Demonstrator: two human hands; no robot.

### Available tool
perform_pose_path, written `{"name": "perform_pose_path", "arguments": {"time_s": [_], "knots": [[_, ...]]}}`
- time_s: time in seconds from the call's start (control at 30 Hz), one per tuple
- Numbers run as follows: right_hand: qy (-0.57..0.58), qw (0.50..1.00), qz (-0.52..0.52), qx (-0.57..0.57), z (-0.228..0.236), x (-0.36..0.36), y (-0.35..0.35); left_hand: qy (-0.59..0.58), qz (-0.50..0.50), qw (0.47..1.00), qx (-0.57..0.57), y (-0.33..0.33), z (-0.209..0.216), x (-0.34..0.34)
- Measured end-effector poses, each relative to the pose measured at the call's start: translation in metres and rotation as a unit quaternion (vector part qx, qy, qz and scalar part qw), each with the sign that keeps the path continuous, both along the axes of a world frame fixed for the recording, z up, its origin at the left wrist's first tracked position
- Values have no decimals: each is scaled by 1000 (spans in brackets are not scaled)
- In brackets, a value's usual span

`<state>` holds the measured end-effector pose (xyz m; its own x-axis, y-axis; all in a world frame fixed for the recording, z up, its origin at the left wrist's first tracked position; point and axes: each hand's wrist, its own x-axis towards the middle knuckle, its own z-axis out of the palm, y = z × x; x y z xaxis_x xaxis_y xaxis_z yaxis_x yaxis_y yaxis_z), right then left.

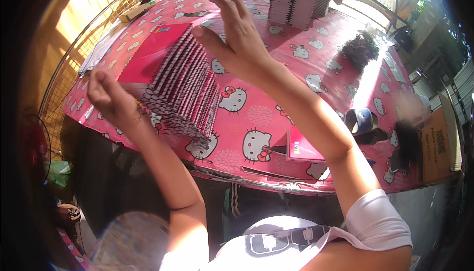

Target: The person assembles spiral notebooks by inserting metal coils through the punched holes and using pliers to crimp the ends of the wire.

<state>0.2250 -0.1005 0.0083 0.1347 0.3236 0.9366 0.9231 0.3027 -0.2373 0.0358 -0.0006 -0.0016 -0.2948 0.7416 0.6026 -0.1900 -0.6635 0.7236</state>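
Observation:
A tall stack of spiral-bound notebooks with red-pink covers stands on the left of the table, its black-and-white coil edges facing right and toward me. My left hand is at the stack's near left corner, its fingers curled and drawn together; whatever may be between them cannot be made out. Above the stack's far right side, my right hand hovers with thumb and fingers apart, holding nothing.
A pink cat-print cloth covers the table. Upright notebook stacks stand at the back. On the right are a dark tangled heap, a blue roll and a cardboard box. A pink notebook lies near the front edge.

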Motion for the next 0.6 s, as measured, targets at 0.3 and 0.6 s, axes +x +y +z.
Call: {"name": "perform_pose_path", "arguments": {"time_s": [0.3,0.6], "knots": [[179,579,-725,-326,-117,254,-481,135,-467,858,165,-176,-19,61],[189,597,-663,-411,-155,234,-558,533,-634,550,-103,-207,-125,181]]}}
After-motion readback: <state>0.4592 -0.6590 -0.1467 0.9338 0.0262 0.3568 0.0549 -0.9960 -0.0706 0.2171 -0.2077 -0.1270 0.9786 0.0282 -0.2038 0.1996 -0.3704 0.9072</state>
